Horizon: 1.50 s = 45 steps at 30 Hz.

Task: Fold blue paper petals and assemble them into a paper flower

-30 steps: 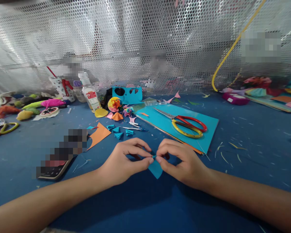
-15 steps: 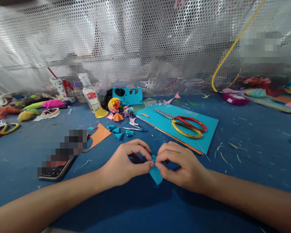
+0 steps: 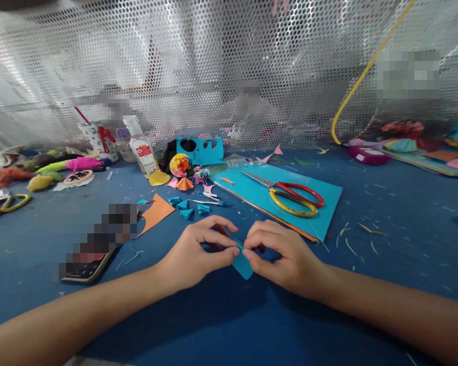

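A small turquoise paper piece (image 3: 242,263) is pinched between both of my hands just above the blue table. My left hand (image 3: 198,251) grips its left edge with thumb and fingertips. My right hand (image 3: 280,254) pinches its top right, fingers curled closed. The lower point of the paper sticks out below my fingers. Several small folded turquoise cones (image 3: 186,208) lie just beyond my left hand.
Red and yellow scissors (image 3: 292,195) lie on a turquoise sheet (image 3: 320,203) behind my hands. An orange paper scrap (image 3: 156,211) and a phone (image 3: 95,246) sit to the left. A glue bottle (image 3: 142,147), paper flowers (image 3: 181,165) and coloured clutter stand near the mesh wall.
Both hands have kept their pinch on the turquoise piece and shifted slightly, turning the paper a little between the fingertips.
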### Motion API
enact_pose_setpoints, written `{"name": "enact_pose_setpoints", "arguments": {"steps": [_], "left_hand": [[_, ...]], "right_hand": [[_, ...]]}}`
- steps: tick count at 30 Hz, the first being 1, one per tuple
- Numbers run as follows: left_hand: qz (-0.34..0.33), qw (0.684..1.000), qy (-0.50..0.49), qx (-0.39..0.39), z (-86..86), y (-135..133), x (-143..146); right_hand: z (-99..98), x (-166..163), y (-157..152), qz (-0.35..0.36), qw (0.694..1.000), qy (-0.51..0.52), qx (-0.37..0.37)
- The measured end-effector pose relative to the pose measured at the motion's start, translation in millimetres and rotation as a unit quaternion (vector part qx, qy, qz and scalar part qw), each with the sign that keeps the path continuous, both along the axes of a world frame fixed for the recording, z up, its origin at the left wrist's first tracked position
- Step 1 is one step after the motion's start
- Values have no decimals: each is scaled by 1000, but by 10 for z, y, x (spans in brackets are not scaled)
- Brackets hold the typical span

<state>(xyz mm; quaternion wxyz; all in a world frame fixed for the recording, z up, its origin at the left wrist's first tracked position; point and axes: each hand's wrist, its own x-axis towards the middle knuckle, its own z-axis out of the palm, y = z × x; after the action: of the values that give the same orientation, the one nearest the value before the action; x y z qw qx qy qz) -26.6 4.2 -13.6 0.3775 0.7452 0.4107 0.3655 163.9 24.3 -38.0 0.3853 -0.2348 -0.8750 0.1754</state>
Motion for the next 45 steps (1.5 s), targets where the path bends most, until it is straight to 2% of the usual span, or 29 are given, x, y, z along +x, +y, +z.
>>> {"name": "enact_pose_setpoints", "arguments": {"steps": [8,13,17,23,34,45], "left_hand": [[13,998,-3,-55,41,11,-4],[25,999,5,-44,3,29,-13],[46,998,16,-41,-32,45,-23],[58,997,30,-52,-20,33,-12],[56,997,56,23,8,-1,-3],[27,996,36,-73,-19,13,-4]], "right_hand": [[9,-7,-18,12,999,-14,-27],[36,-21,-32,-11,998,-16,-66],[28,-19,-21,-34,997,-15,-68],[28,-23,-15,-31,996,-30,-75],[52,-22,-27,-36,996,-31,-76],[19,-5,-4,-36,993,2,-111]]}}
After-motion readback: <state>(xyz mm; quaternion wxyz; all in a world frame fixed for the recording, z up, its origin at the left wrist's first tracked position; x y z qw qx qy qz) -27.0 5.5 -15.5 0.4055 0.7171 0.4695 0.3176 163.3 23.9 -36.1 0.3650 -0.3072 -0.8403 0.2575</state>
